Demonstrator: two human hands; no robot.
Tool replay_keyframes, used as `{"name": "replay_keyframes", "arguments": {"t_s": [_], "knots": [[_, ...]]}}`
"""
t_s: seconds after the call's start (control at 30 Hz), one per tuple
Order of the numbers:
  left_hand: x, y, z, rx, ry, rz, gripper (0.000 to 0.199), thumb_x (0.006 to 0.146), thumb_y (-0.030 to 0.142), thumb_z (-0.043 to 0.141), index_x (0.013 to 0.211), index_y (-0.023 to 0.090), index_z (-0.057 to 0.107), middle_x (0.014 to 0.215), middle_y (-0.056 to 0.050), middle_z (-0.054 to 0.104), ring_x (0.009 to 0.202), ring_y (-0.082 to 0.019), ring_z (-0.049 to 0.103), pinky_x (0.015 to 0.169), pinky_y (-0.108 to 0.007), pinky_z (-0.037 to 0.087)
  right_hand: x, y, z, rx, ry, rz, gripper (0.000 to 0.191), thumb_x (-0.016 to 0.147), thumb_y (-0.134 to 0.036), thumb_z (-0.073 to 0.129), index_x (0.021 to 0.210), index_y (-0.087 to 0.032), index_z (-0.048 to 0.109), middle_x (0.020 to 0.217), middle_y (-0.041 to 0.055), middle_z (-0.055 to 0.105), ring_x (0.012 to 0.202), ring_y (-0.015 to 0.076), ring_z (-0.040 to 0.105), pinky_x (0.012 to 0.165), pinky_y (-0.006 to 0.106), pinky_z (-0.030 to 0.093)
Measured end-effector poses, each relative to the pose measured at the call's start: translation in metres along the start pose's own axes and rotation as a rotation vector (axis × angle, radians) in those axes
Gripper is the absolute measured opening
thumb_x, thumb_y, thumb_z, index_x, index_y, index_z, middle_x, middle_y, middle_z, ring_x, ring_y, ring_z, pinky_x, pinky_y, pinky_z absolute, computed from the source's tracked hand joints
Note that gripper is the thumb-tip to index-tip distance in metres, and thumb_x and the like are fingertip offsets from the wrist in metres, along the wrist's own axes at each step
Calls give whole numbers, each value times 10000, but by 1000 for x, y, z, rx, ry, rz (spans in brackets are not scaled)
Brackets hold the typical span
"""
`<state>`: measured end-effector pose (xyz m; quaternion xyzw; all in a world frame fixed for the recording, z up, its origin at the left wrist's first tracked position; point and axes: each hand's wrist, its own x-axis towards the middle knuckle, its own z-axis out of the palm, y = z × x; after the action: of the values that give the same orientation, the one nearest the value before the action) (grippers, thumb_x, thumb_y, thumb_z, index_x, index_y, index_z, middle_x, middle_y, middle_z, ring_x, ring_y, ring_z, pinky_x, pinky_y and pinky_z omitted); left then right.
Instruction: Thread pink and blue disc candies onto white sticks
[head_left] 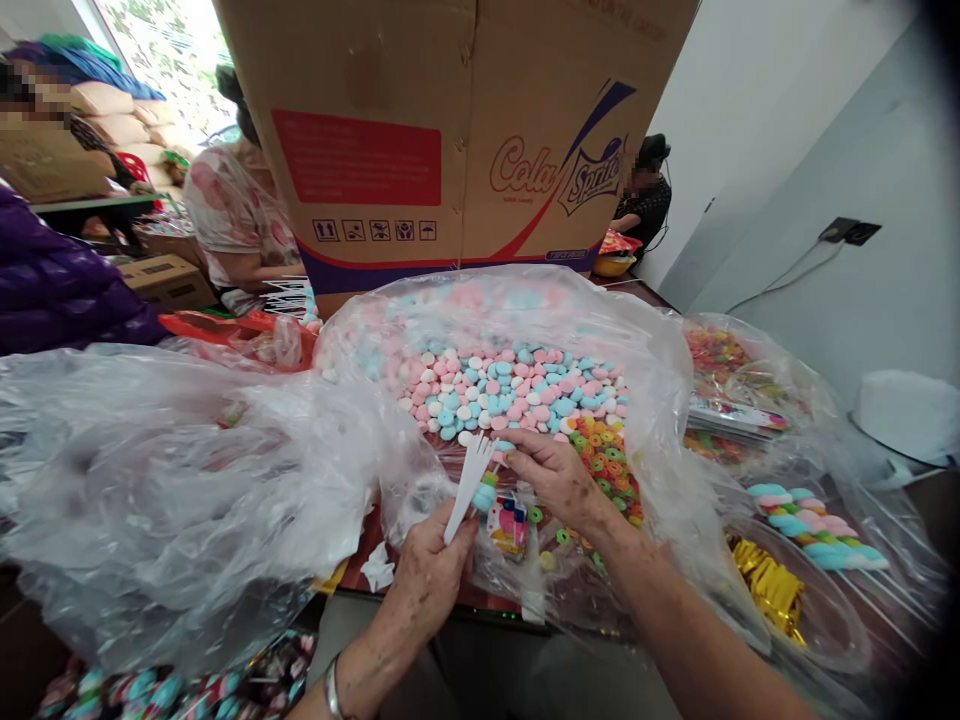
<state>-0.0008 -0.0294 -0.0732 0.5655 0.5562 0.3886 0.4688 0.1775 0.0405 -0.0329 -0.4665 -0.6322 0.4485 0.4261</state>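
My left hand (435, 565), with a metal bangle on the wrist, is closed around a bunch of white sticks (466, 485) that point up and away. Beside the sticks, a blue candy (484, 498) and a green piece sit in line, apparently on one stick. My right hand (555, 478) reaches in from the right, its thumb and forefinger pinched at a small pale candy (504, 446) near the stick tips. Just beyond lies a heap of pink, blue and white candies (495, 390) in a clear plastic bag (660, 370). Colourful gummy rings (607, 465) lie right of my right hand.
A big cardboard box (375, 60) stands behind the heap. Crumpled clear plastic (187, 480) covers the left side. At right are finished candy skewers (821, 525) and a tub of gold ties (765, 590). A small printed packet (508, 527) lies between my hands. Other people sit beyond the box.
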Motion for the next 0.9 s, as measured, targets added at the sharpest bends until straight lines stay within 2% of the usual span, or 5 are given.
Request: {"name": "replay_keyframes", "arguments": {"t_s": [0.2, 0.4, 0.7, 0.83, 0.9], "knots": [[0, -3, 2, -75, 40, -4, 291, 877, 429, 525, 723, 192, 597, 533, 46, 481, 528, -150, 407, 520, -253, 283, -8, 11, 7, -320, 35, -208, 375, 929, -350, 466, 1220, -213, 659, 1145, 46, 715, 987, 199, 682, 880, 335, 543], [0, -1, 3, -93, 75, -12, 302, 860, 432, 542, 669, 199, 551, 535, 46, 468, 521, -143, 392, 508, -245, 281, -14, 12, 14, -512, 65, -455, 380, 965, -255, 399, 1263, -162, 614, 1220, 101, 682, 1101, 194, 651, 955, 320, 519], [-1, -8, 3, -102, 107, 33, 289, 860, 410, 559, 659, 203, 541, 536, 46, 443, 519, -137, 364, 496, -245, 276, -23, 5, 26, -644, -75, -530, 373, 996, -252, 335, 1216, -126, 608, 991, 123, 711, 948, 207, 661, 853, 312, 529], [0, -10, 2, -151, 135, 6, 340, 840, 399, 592, 573, 213, 494, 519, 38, 453, 505, -136, 374, 480, -243, 270, -27, -1, 23, -726, -147, -468, 369, 1002, -274, 343, 1256, -177, 591, 1011, 91, 715, 935, 198, 654, 822, 290, 518], [1, -12, 2, -190, 135, -24, 380, 832, 410, 602, 529, 215, 483, 498, 34, 448, 481, -132, 365, 460, -243, 254, -25, -5, 11, -824, -86, -381, 369, 1001, -284, 360, 1299, -207, 564, 1043, 72, 715, 926, 189, 652, 803, 274, 508]]}}
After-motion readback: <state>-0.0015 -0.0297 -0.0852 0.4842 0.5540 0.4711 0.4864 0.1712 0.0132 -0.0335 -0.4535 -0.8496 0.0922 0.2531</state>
